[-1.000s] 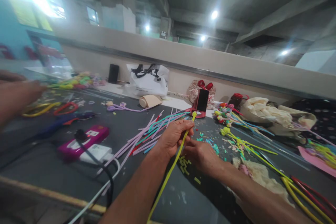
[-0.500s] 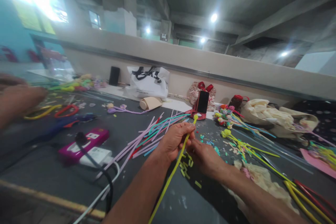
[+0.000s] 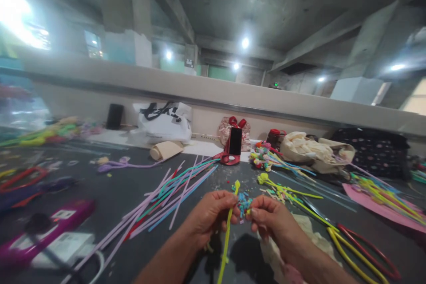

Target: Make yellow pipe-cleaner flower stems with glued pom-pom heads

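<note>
My left hand (image 3: 213,214) is closed around a thin yellow stem (image 3: 226,242), gripping it just under its small knobbed top. The stem's lower end runs down out of the frame. To its right, my right hand (image 3: 278,224) pinches thumb against fingers, with a tiny yellow piece (image 3: 248,211) at the tips. A small gap separates the two hands. Behind them on the dark table lie blue and teal scraps (image 3: 244,200). Another yellow stem with a rounded yellow head (image 3: 262,178) rests beyond my right hand.
Left of my hands is a loose bundle of lilac, teal, red and blue stems (image 3: 166,202). A phone (image 3: 235,141) stands upright at the back. Large red-and-yellow-handled scissors (image 3: 357,248) lie at right. A magenta box (image 3: 78,213) and cable are at left.
My right hand has moved away from the stem and now pinches a small yellow piece. My left hand still holds the stem. The view has turned right, and the other person's hand at left has left it.
</note>
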A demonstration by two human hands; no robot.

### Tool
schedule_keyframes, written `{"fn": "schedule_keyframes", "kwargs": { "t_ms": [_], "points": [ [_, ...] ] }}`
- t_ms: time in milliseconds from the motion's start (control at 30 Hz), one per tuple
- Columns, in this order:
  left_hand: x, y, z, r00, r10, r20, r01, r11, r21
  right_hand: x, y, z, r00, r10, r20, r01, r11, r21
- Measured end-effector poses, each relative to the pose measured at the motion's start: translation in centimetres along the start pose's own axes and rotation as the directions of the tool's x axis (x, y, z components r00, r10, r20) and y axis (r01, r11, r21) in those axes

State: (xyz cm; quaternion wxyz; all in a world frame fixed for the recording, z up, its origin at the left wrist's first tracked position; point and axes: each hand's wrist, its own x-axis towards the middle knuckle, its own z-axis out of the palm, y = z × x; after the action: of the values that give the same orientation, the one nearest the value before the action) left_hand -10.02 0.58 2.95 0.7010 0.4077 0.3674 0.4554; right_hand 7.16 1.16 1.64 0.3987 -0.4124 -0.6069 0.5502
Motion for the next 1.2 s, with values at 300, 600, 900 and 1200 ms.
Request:
{"fn": "schedule_keyframes", "kwargs": {
  "t_ms": [300, 600, 900, 1200],
  "points": [
    [1.4, -2.0, 5.8, 0.996, -0.074, 0.058, 0.075, 0.997, -0.007, -2.8, -0.3, -3.4, 0.987, -0.002, -0.160, 0.069, 0.908, 0.413],
    [3.1, -5.0, 7.9, 0.994, -0.075, 0.074, 0.079, 0.995, -0.055, -3.1, 0.5, -5.3, 0.966, -0.069, -0.250, 0.128, 0.965, 0.230],
    [2.3, -4.6, 7.9, 0.999, -0.024, 0.048, 0.027, 0.998, -0.049, -3.5, -0.1, -4.7, 0.961, -0.106, -0.256, 0.139, 0.984, 0.113],
    [1.8, -4.6, 7.3, 0.987, -0.052, 0.149, 0.050, 0.999, 0.017, -3.6, 0.6, -5.5, 0.999, -0.046, 0.015, 0.040, 0.951, 0.307]
  ]
}}
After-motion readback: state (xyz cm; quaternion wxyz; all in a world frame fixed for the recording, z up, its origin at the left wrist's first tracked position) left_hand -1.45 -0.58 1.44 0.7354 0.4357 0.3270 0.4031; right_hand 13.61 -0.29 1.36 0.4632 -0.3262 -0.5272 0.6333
